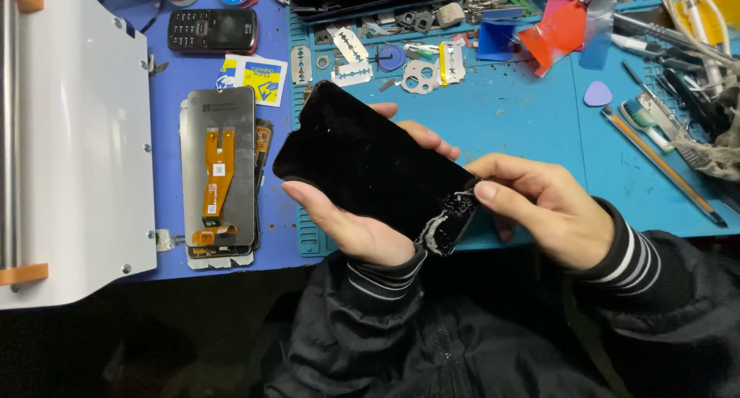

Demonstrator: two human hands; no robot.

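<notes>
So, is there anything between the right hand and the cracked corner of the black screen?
No, nothing visible. The right hand already touches the shattered corner of the black screen panel with its thumb and fingertips, while the left hand supports the panel from below.

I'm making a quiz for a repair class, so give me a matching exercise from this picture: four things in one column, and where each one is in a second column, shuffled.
Things:
1. black phone screen
2. keypad phone
3. display panel with an orange flex cable
4. purple pick

Places:
A. on the teal mat, right of the hands
B. held in the left hand, its cracked corner pinched by the right hand
C. flat on the blue surface, left of the hands
D. at the top of the blue surface

Pairs: 1-B, 2-D, 3-C, 4-A
</notes>
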